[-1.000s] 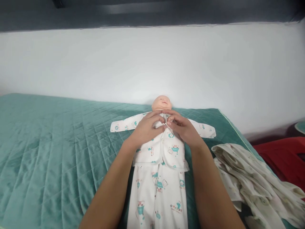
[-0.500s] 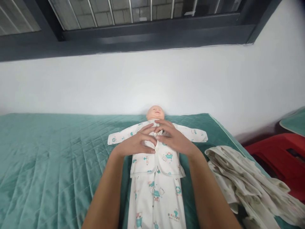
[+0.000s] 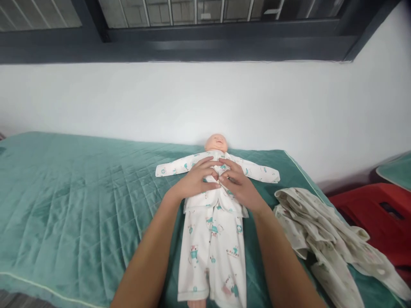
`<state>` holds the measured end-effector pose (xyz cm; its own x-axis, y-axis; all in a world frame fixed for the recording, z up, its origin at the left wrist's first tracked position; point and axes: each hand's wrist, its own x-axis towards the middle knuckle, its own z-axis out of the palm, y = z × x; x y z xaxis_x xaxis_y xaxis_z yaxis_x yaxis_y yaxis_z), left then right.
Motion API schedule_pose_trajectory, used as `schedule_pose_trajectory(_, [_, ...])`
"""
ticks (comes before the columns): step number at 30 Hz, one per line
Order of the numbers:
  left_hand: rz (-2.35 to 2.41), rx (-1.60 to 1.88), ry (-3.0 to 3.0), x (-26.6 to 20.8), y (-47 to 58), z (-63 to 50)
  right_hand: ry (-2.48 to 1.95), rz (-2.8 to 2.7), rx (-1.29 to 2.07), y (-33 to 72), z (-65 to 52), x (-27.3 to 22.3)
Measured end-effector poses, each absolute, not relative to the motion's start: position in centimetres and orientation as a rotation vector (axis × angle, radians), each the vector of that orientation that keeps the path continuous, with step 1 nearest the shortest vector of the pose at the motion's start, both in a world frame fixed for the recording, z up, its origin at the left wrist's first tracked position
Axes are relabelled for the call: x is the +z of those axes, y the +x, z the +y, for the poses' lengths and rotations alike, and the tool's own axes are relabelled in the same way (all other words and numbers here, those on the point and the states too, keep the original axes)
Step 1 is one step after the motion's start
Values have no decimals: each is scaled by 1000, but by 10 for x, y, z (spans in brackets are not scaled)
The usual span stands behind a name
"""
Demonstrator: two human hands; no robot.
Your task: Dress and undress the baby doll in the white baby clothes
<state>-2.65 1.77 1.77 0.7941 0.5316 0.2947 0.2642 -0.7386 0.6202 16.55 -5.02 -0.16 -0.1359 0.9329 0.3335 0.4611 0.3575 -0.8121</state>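
Note:
A baby doll (image 3: 215, 142) lies on its back with its head by the wall, dressed in a white printed pajama top (image 3: 199, 200) and matching pajama pants (image 3: 212, 248). The top's sleeves spread out to both sides. At the middle of the chest, my left hand (image 3: 199, 176) pinches the front edge of the top. My right hand (image 3: 238, 182) grips the opposite edge, thumb and finger together, with the fingertips of both hands nearly touching. Whatever fastening lies between them is mostly hidden by my fingers. Below my hands the top's front edges part slightly.
Green quilted bedding (image 3: 80, 205) lies under the doll. A crumpled heap of pale printed clothes (image 3: 324, 231) rests to the right. Beyond it stands a red plastic stool or chair (image 3: 375, 214). A white wall (image 3: 144, 102) and a dark-framed barred window (image 3: 208, 45) are behind.
My view has shifted, so the pants' leg ends and a bit of the doll's foot now show. Both hands have moved slightly lower on the top's front and pinch its edges more closely.

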Motion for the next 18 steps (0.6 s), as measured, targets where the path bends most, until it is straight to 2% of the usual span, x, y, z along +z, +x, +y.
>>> schedule_pose_trajectory(10, [672,845,2375,-6,-25,8,-1121,-1661,596,161,-60,-21])
schedule_pose_trajectory(18, [534,720,2324,-6,-36,20,-1171,-1599,640,161,-54,-27])
